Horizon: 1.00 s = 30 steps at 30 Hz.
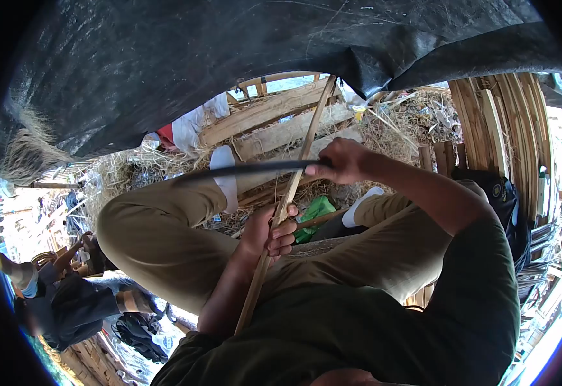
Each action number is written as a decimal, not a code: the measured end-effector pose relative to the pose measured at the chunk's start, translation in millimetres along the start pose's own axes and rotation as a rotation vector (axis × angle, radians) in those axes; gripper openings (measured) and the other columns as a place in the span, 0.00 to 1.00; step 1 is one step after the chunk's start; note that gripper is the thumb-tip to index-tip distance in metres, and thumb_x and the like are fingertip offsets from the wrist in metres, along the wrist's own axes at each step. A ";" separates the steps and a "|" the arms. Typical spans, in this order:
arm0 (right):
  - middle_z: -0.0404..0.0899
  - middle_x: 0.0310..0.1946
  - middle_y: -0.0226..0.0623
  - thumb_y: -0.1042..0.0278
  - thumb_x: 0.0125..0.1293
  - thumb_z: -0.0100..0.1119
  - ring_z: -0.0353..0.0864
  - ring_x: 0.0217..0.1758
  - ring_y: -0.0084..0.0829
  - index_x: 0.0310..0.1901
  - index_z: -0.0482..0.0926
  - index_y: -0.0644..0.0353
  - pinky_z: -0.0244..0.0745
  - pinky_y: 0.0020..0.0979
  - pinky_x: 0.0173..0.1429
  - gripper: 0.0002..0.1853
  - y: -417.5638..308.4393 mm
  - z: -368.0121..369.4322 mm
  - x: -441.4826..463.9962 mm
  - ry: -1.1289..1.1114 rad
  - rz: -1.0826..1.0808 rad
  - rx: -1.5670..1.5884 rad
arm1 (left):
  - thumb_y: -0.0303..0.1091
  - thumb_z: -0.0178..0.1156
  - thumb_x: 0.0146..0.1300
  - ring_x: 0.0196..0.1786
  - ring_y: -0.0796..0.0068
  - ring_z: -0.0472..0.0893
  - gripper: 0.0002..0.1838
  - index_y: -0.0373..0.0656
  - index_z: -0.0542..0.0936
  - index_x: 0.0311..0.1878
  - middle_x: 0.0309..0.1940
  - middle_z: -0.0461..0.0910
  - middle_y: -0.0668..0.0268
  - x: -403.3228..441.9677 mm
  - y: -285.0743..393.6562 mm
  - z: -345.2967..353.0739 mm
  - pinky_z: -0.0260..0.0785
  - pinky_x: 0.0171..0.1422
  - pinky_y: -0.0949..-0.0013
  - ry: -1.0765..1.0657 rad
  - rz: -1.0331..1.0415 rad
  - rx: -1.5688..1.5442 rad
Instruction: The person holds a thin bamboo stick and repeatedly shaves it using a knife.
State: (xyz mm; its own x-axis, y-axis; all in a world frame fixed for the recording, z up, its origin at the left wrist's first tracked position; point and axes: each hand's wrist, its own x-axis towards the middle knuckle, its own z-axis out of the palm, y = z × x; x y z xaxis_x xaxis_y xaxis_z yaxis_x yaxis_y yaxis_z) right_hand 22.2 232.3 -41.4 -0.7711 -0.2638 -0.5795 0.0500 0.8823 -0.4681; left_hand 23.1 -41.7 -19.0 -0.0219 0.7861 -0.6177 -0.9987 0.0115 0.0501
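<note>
A long, narrow wooden strip (310,132) runs slantwise from near the dark sheet down to my torso. My left hand (269,233) is wrapped round its middle, above my lap. Farther up, my right hand (345,161) is closed on the end of a long, dark, curved tool (248,168), blurred along its length. The tool crosses the strip close to my right fingers and reaches left over my shin. Whether it touches the strip I cannot tell.
Black sheeting (197,58) hangs across the top. Planks (274,116) and straw lie past my feet, with green plastic (316,215) between my legs. Upright boards (512,122) and a dark bag (499,199) stand right. Another person's legs (81,305) show at lower left.
</note>
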 end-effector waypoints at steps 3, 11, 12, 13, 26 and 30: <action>0.83 0.31 0.53 0.17 0.66 0.33 0.86 0.40 0.51 0.35 0.84 0.68 0.79 0.50 0.50 0.51 16.4 -8.3 2.5 0.030 -0.023 -0.129 | 0.42 0.40 0.75 0.09 0.86 0.55 0.12 0.51 0.73 0.41 0.12 0.59 0.80 -0.7 -4.2 -1.7 0.49 0.12 0.78 -0.026 -0.051 -0.064; 0.82 0.35 0.59 0.18 0.66 0.33 0.85 0.44 0.52 0.34 0.83 0.70 0.79 0.50 0.51 0.51 57.6 -15.6 15.0 0.109 0.375 0.080 | 0.40 0.41 0.75 0.08 0.86 0.57 0.12 0.49 0.73 0.40 0.12 0.62 0.78 2.9 -2.7 -2.5 0.50 0.11 0.79 -0.154 -0.051 -0.201; 0.83 0.34 0.57 0.18 0.66 0.34 0.85 0.42 0.51 0.33 0.84 0.68 0.79 0.50 0.50 0.50 36.2 -9.1 11.5 0.076 0.308 0.054 | 0.40 0.41 0.75 0.08 0.86 0.57 0.12 0.48 0.74 0.41 0.12 0.62 0.78 2.4 -1.0 -2.9 0.50 0.11 0.79 -0.159 -0.037 -0.212; 0.81 0.29 0.53 0.20 0.66 0.38 0.84 0.38 0.49 0.31 0.83 0.67 0.78 0.49 0.46 0.46 23.5 1.2 6.4 0.133 0.139 0.043 | 0.40 0.41 0.75 0.08 0.86 0.57 0.12 0.48 0.74 0.41 0.12 0.62 0.78 1.8 -0.7 -3.3 0.51 0.11 0.79 -0.162 -0.024 -0.226; 0.78 0.19 0.45 0.27 0.67 0.50 0.81 0.24 0.48 0.27 0.81 0.60 0.78 0.47 0.35 0.36 -2.6 0.7 -4.9 0.109 0.079 -0.002 | 0.42 0.39 0.77 0.09 0.85 0.60 0.14 0.45 0.73 0.44 0.12 0.63 0.76 -6.5 8.4 -1.6 0.53 0.11 0.80 -0.195 0.059 -0.296; 0.79 0.20 0.44 0.26 0.68 0.47 0.83 0.26 0.46 0.30 0.83 0.57 0.79 0.46 0.35 0.36 -9.5 11.7 -10.0 0.150 -0.168 -0.114 | 0.41 0.38 0.77 0.09 0.86 0.59 0.14 0.46 0.73 0.44 0.12 0.63 0.77 0.4 1.9 -2.9 0.53 0.11 0.80 -0.175 0.014 -0.273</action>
State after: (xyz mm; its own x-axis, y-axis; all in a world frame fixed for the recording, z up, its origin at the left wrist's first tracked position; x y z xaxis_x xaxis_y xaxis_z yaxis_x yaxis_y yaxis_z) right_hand 36.8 222.1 -38.9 -0.8484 -0.3569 -0.3910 -0.1516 0.8715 -0.4664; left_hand 21.1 -43.2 -21.4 -0.0511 0.8796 -0.4731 -0.9745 -0.1476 -0.1691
